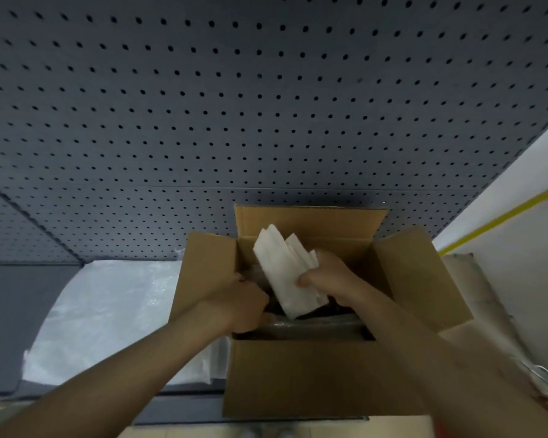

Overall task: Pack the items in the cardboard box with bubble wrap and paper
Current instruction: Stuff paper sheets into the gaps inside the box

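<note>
An open cardboard box [298, 374] stands in front of me with all its flaps up. My right hand [329, 276] grips a folded bundle of white paper [282, 270] and holds it tilted over the box opening. My left hand [241, 301] reaches inside the box at its left wall, fingers curled on something dark that I cannot make out. Dark items under clear wrap [314, 327] lie in the bottom of the box.
A sheet of bubble wrap [108, 311] lies on the grey shelf to the left of the box. A grey pegboard wall [234, 105] rises behind. On the right are a white wall with a yellow stripe [503, 216] and pale bags [475, 295].
</note>
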A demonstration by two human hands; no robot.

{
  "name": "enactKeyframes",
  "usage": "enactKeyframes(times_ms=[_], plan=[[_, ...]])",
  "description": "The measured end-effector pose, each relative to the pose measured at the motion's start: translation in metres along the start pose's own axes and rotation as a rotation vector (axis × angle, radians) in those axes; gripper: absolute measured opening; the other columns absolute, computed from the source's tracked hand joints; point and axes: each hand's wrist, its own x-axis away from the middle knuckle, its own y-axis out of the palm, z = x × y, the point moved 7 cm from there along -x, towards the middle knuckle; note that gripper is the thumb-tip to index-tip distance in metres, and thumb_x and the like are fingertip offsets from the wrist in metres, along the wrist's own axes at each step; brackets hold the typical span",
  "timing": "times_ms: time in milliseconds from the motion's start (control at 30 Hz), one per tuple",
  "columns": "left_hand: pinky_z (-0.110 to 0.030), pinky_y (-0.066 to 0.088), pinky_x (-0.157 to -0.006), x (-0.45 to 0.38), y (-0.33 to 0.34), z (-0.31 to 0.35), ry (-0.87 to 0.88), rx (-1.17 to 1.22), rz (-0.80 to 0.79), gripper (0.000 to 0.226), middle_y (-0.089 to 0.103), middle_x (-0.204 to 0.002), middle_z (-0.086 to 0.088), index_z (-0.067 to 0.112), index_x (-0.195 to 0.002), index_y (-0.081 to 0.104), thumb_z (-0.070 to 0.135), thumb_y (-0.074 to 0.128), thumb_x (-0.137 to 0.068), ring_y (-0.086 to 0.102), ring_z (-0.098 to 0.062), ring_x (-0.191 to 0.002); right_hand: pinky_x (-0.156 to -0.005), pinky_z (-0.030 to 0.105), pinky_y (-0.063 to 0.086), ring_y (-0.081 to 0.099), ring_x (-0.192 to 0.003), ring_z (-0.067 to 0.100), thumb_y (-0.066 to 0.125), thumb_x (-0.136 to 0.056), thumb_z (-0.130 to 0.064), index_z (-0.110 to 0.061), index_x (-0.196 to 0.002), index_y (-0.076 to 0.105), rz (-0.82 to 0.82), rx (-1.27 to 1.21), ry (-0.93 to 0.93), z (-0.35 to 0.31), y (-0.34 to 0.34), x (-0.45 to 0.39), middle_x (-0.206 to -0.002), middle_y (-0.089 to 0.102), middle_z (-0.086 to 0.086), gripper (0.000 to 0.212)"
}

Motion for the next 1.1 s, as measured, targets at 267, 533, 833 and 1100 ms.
enactKeyframes(times_ms=[267,533,833,1100], plan=[[-0.047,0.003,-0.117,-0.012,0.028,-0.003,0.059,-0.239,-0.178,0.072,0.040,-0.147,-0.010,0.018,-0.145,0.034,0.063,0.010,-0.095,0.027,-0.027,-0.140,-0.085,0.039,0.052,0.052,-0.112,0.024,0.066,-0.084,-0.021,-0.018,-0.128,0.043,-0.044,0.109,-0.030,-0.004,0.028,-0.016,-0.127,0.053,0.004,0.050],[-0.038,0.009,-0.113,0.000,0.028,0.001,0.091,-0.094,-0.343,0.070,0.060,-0.121,-0.012,0.014,-0.128,0.053,0.064,0.018,-0.095,0.041,-0.025,-0.127,-0.080,0.028,0.042,0.052,-0.117,0.024,0.059,-0.090,-0.022,-0.016,-0.135,0.039,0.022,0.251,-0.082,-0.007,0.046,-0.019,-0.132,0.051,0.006,0.050],[-0.037,0.018,-0.111,0.003,0.025,-0.005,0.204,-0.123,-0.287,0.062,0.063,-0.086,-0.008,0.009,-0.098,0.065,0.053,0.022,-0.099,0.053,-0.019,-0.093,-0.085,0.035,0.051,0.062,-0.103,0.024,0.051,-0.094,-0.020,-0.013,-0.118,0.054,0.135,0.533,-0.313,-0.029,0.069,-0.006,-0.116,0.063,0.009,0.025],[-0.020,0.044,-0.076,0.011,-0.054,-0.026,0.123,0.043,0.245,0.028,0.064,-0.102,-0.003,0.011,-0.104,0.065,0.030,0.045,-0.098,0.059,-0.019,-0.090,-0.101,0.032,0.038,0.052,-0.123,0.025,0.043,-0.099,-0.016,-0.016,-0.137,0.045,-0.020,0.453,-0.232,-0.029,0.051,0.002,-0.137,0.054,0.010,0.039]])
